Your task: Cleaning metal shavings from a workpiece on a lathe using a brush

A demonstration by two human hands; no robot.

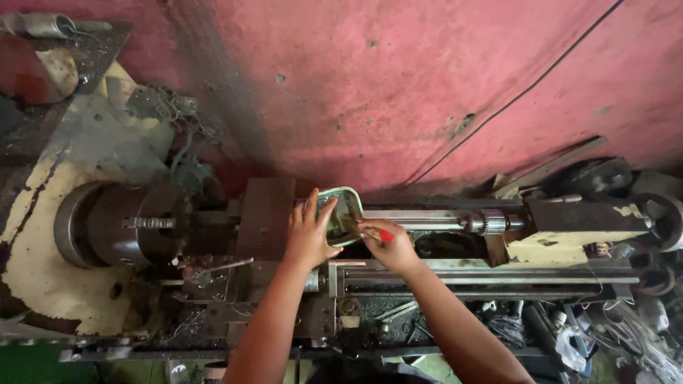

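Observation:
My left hand [308, 233] grips a small, dirty rectangular tin [341, 213] with rounded corners, holding it tilted over the bed of an old metal lathe [398, 274]. My right hand [388, 244] is closed on a thin red-handled tool [385, 235], perhaps a brush, whose tip reaches into the tin. Both hands hover just right of the lathe's carriage block [267, 213]. What is inside the tin is too dark to make out.
The lathe chuck [131, 224] sits at the left and the tailstock [569, 224] at the right. Behind stands a worn pink wall [398, 85] with a thin cable. Oily clutter, rags and metal parts fill the lower right [605, 327].

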